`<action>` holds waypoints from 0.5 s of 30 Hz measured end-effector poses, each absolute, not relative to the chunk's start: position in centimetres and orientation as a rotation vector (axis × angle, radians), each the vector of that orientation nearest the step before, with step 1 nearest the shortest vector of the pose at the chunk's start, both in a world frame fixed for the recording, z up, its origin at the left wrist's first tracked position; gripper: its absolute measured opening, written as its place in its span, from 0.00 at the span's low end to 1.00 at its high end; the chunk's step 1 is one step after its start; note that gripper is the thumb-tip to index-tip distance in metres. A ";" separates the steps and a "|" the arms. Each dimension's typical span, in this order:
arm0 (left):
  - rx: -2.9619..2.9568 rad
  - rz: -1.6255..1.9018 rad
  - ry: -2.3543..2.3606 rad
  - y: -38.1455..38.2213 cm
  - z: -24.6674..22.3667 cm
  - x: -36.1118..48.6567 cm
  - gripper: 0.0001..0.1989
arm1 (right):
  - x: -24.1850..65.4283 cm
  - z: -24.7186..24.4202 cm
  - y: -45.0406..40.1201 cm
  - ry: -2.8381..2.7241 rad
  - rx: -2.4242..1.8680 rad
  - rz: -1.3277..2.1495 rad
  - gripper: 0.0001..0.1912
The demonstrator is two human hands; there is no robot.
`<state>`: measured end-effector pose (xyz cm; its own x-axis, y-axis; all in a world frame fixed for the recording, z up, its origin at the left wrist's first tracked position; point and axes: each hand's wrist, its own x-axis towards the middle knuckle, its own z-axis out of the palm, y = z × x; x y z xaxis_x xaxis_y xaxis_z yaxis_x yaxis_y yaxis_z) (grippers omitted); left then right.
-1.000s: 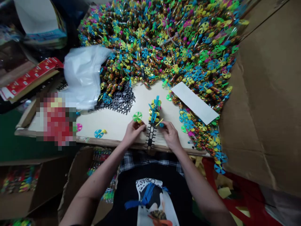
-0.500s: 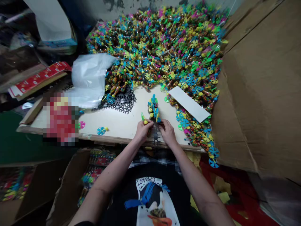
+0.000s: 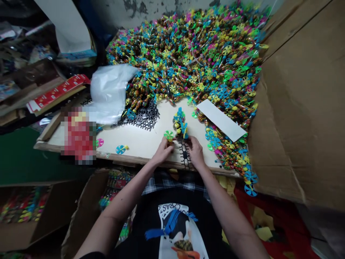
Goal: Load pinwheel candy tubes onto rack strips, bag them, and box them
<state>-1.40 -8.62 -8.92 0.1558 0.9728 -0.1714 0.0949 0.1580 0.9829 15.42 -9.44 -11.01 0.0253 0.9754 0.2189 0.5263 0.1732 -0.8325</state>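
My left hand point(image 3: 164, 150) is closed on a small toy with a green wheel point(image 3: 169, 135) on top, just left of the black plastic rack. Fingers of my right hand point(image 3: 195, 151) grip the right edge of the black rack point(image 3: 185, 153), whose bare prongs show toward the table's front edge. Several toys with blue and yellow wheels point(image 3: 181, 122) stand in the far part of the rack. How firmly they sit in it is too small to tell.
A big heap of colorful toys point(image 3: 188, 61) covers the table's back and right. On it lies a white strip point(image 3: 221, 120). Black racks point(image 3: 144, 117) and a plastic bag point(image 3: 109, 91) lie left. Cardboard point(image 3: 304, 108) stands right; loose wheels point(image 3: 121, 149) lie in front.
My left hand has moved slightly away from the rack with the green-wheeled toy, whose wheel now faces up. More of the rack's bare prongs show between my hands. The view has shifted a little.
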 end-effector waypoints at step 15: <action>1.700 1.084 1.429 -8.6 -10.4 0.3 0.12 | 15.1 -11.9 -9.6 -1.676 -1.521 0.568 0.09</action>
